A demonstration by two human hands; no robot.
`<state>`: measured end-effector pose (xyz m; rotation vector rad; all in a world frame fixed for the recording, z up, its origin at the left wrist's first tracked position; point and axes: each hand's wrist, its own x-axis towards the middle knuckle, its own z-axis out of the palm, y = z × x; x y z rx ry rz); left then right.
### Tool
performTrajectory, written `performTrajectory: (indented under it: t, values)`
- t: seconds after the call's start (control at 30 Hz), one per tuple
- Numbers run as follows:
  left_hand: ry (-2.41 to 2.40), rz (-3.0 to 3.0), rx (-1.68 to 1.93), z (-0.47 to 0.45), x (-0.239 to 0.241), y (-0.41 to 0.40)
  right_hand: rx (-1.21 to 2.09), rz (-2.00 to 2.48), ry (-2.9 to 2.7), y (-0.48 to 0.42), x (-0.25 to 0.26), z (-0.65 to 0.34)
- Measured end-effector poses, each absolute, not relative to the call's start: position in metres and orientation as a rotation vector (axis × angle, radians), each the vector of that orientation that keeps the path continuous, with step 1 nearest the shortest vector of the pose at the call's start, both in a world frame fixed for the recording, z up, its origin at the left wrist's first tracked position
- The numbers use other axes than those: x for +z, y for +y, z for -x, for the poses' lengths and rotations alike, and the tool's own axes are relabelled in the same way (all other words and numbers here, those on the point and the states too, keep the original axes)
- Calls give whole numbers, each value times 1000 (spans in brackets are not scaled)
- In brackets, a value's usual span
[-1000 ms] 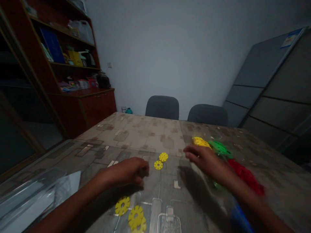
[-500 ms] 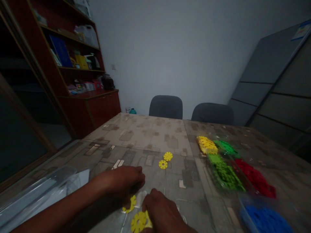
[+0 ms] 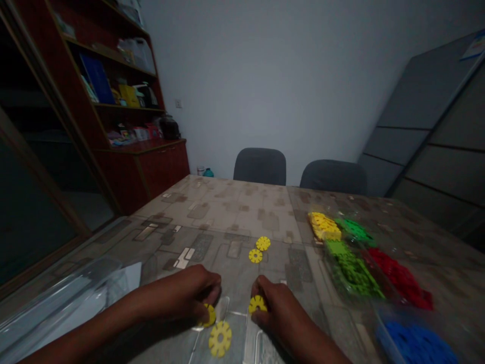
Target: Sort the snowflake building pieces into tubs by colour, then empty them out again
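Right hand [image 3: 278,303] moved yellow disc [image 3: 257,300] rightward; left hand [image 3: 189,293] partly hides second disc [image 3: 210,315].

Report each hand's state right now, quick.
Left hand: closed on a yellow notched plastic disc; whether lifted, cannot tell.
Right hand: closed, pinching a second yellow notched plastic disc.

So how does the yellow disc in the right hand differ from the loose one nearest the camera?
The held disc is in the right hand; the near disc lies on the table. The held disc is partly covered; the near disc shows whole. Both are yellow, with notched rims.
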<state>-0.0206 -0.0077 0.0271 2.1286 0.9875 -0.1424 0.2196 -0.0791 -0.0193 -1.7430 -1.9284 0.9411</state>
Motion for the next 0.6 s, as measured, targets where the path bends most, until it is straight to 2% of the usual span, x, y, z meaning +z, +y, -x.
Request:
performTrajectory:
  t: [0.13, 0.37, 0.6]
  values:
    - [860, -1967, -99, 14, 20, -17, 858, 1720, -1919, -64, -16, -225]
    - [1082, -2134, -211, 4, 4, -33, 679, 1895, -2006, -12, -7, -220]
    - [1072, -2190, -241, 6, 10, -36, 596, 2060, -2091, 1, 0, -218]
